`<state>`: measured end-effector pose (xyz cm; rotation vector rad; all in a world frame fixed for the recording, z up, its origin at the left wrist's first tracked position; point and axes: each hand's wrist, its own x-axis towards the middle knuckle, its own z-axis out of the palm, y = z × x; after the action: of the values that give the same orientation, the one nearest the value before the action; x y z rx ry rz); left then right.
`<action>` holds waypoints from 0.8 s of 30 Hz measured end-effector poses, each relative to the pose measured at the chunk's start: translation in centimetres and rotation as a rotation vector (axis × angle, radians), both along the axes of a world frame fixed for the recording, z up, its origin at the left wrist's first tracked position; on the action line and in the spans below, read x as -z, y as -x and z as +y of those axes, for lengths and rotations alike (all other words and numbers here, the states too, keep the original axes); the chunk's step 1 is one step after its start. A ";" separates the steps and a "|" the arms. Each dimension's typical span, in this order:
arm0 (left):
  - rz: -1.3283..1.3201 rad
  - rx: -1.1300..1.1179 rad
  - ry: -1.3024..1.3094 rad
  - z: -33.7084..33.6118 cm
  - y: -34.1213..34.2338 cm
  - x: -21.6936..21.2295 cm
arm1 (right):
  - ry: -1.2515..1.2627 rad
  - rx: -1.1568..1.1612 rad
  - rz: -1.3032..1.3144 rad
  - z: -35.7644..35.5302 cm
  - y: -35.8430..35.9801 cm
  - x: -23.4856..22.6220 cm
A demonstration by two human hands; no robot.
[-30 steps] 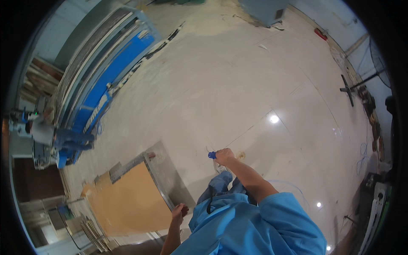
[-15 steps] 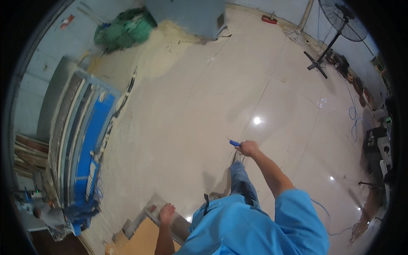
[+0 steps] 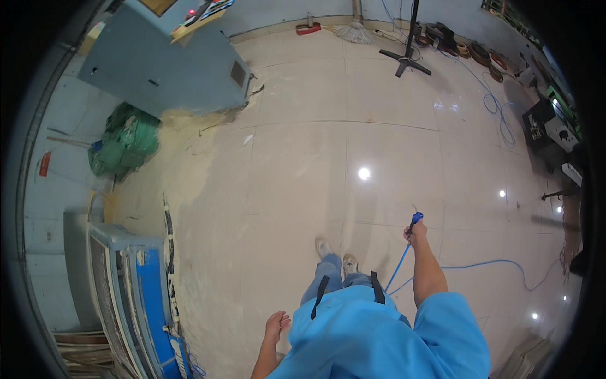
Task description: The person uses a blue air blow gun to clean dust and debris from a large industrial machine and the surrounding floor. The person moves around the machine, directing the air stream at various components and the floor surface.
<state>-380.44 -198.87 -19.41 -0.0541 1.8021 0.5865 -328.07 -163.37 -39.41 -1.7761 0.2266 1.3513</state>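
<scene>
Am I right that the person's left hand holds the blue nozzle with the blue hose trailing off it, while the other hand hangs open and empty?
Not quite. The head view shows the right hand gripping the blue nozzle, with the blue hose trailing across the tiled floor. It is the left hand that hangs open and empty.

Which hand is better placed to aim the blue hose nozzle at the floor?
Right. The right hand already grips the blue nozzle, its hose trailing behind. The left hand hangs open and empty, away from it.
</scene>
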 end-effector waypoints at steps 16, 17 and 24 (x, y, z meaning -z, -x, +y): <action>0.062 0.271 -0.107 46.9 6.4 -0.2 | 0.244 -0.314 0.381 24.7 0.7 2.7; 0.055 0.312 -0.137 51.1 5.8 -0.5 | 0.329 -0.344 0.340 25.9 -1.3 3.1; 0.136 0.509 -0.200 72.3 1.9 -1.1 | 0.184 0.262 0.002 36.5 -22.3 4.0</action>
<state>-382.36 -126.56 -18.26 0.5762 1.7850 0.4048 -305.81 -126.84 -43.45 -1.8217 0.5795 1.1739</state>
